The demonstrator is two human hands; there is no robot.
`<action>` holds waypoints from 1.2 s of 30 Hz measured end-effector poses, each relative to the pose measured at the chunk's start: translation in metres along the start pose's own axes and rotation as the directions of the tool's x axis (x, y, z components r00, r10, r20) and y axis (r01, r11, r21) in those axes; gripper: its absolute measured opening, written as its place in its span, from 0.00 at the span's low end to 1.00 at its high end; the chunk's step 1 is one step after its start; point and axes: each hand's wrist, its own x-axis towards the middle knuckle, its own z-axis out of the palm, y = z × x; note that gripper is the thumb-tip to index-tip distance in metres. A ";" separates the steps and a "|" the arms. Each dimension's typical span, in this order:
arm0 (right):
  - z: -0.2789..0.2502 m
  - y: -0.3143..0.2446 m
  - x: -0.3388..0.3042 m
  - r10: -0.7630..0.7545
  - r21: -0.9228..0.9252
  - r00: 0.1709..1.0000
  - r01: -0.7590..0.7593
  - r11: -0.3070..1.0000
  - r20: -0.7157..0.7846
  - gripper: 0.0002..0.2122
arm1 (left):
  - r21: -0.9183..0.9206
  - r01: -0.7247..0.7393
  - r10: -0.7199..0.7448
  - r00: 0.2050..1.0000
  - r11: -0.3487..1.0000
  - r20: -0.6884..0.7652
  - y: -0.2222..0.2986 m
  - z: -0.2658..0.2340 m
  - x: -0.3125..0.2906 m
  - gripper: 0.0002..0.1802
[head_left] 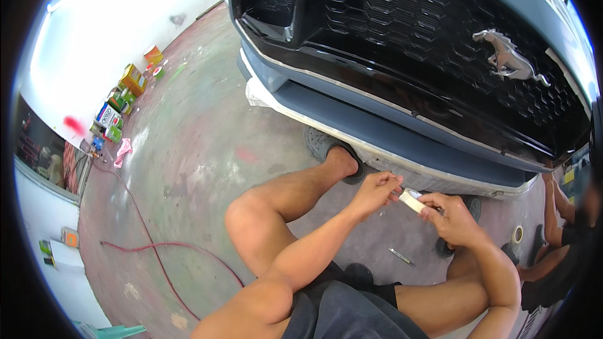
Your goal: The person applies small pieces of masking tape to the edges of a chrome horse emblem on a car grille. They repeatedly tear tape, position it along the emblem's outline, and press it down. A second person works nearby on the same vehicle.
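Scuffed concrete floor (195, 125), stained pink and green, spreads beneath the seated person whose head camera I am watching through. Nearest me are the dark shirt (358, 311) and bare, spread knees. Beyond them, the right hand (457, 218) has its grip closed around a small cream block (412, 201), thumb and fingers on its lower end. I see that block between the two hands, just off the bumper's lower edge; whether it touches the bumper, I cannot tell. Beside its upper end, the left hand (375, 193) has its fingers bunched together, the grip nearly closed, and I cannot tell whether anything sits in it. Under the hands, a slim pen-like tool (402, 257) lies on the floor, with a tape roll (517, 234) farther right, near another person (553, 270). Past the hands I have the blue-grey bumper (383, 119) and a black honeycomb grille (402, 31) bearing a silver horse emblem (512, 59). Off left runs a red hose (141, 213); farther back, paint cans (119, 100) line the white wall (151, 0).
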 end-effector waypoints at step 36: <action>0.007 -0.008 0.008 -0.015 0.096 0.991 0.028 0.995 -0.134 0.13 | -0.082 -0.398 0.384 0.912 0.914 -0.145 0.015 0.019 -0.034 0.11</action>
